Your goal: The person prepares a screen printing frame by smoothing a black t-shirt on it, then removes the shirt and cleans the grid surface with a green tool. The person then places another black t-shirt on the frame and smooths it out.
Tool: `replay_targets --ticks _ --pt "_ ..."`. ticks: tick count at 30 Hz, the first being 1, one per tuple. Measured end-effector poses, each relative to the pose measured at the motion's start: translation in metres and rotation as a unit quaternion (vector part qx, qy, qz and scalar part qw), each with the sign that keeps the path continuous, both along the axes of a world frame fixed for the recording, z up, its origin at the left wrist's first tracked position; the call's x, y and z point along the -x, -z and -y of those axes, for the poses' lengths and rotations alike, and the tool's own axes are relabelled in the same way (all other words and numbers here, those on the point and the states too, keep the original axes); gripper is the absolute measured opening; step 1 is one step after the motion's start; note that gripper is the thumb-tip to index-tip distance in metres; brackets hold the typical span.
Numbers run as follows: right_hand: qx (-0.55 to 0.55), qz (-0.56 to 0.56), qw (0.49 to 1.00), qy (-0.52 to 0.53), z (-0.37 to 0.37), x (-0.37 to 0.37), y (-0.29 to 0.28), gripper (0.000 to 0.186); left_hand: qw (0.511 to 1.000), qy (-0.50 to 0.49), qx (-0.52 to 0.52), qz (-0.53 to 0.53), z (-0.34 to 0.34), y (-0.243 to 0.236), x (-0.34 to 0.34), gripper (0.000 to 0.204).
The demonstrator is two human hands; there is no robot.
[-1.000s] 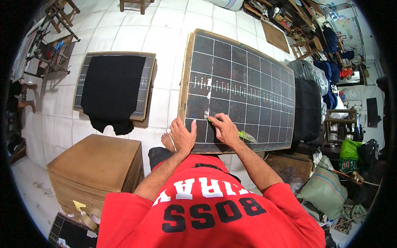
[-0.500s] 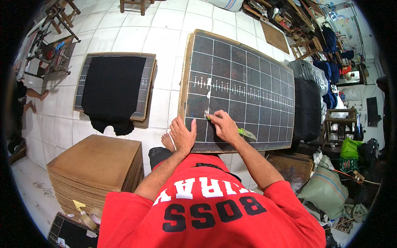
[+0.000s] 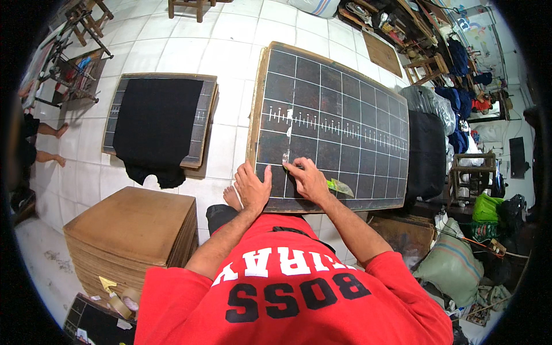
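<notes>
A: Head view, looking down: the left hand (image 3: pixel 252 187) lies flat and spread, palm down, on the near edge of the dark gridded board (image 3: pixel 333 123). It holds nothing; it only presses on the surface.

B: And the right hand (image 3: pixel 309 179)?

A: Just to the right of the left one, also on the board. Its fingers are curled and its fingertips (image 3: pixel 289 167) pinch or press at the lower end of a pale strip (image 3: pixel 286 156). Whether the strip is really gripped I cannot tell; it is too small.

B: Where does that strip lie?

A: Ahead of the right fingertips, running away from the person toward the white ruler markings (image 3: pixel 339 127) across the board's middle. A second pale piece (image 3: pixel 289 114) sits further ahead, on that marked line.

B: Anything beside the right hand?

A: Just right of its wrist a small yellow-green tool (image 3: pixel 339 186) rests on the board, touching neither hand.

B: And around the hands?

A: Below the left hand a bare foot (image 3: pixel 232 198) shows on the white tiles. Well to the left of both hands a second board (image 3: pixel 162 118) carries a black garment (image 3: pixel 150 126). Nearer, lower left, stands a stack of brown boards (image 3: pixel 133 227), with rolls of tape (image 3: pixel 125 300) beside it.
</notes>
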State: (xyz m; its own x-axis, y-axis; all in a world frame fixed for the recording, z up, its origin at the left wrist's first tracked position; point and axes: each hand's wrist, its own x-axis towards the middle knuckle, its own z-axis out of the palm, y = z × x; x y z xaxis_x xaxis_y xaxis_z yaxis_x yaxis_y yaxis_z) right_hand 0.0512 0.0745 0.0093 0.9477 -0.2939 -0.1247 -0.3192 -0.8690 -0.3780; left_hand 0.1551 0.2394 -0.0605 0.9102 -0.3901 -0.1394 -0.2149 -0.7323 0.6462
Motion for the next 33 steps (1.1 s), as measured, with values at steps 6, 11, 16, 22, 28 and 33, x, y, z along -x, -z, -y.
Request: replay_targets --ticks 6,11,16,22,28,33 --pt "0.026 0.016 0.999 0.015 0.005 -0.009 0.002 0.056 1.0 -0.003 0.003 0.003 0.0 0.001 0.001 0.071" --pt "0.026 0.016 0.999 0.032 0.012 -0.015 0.011 0.054 1.0 -0.004 0.006 0.005 0.001 0.0 0.001 0.071" --pt "-0.04 0.091 0.994 0.036 0.012 -0.009 0.015 0.052 1.0 -0.004 0.004 -0.022 0.001 -0.001 0.0 0.075" --pt "-0.004 0.027 0.999 -0.019 0.001 0.003 0.006 0.05 1.0 -0.012 0.017 -0.011 0.0 0.0 0.001 0.075" --pt "0.054 -0.01 0.996 -0.069 0.006 0.0 -0.001 0.056 1.0 -0.006 0.015 -0.02 0.001 -0.001 0.0 0.076" --pt "0.025 0.01 0.999 -0.026 -0.008 0.012 0.001 0.063 1.0 -0.009 0.009 0.008 0.001 0.0 0.001 0.073"
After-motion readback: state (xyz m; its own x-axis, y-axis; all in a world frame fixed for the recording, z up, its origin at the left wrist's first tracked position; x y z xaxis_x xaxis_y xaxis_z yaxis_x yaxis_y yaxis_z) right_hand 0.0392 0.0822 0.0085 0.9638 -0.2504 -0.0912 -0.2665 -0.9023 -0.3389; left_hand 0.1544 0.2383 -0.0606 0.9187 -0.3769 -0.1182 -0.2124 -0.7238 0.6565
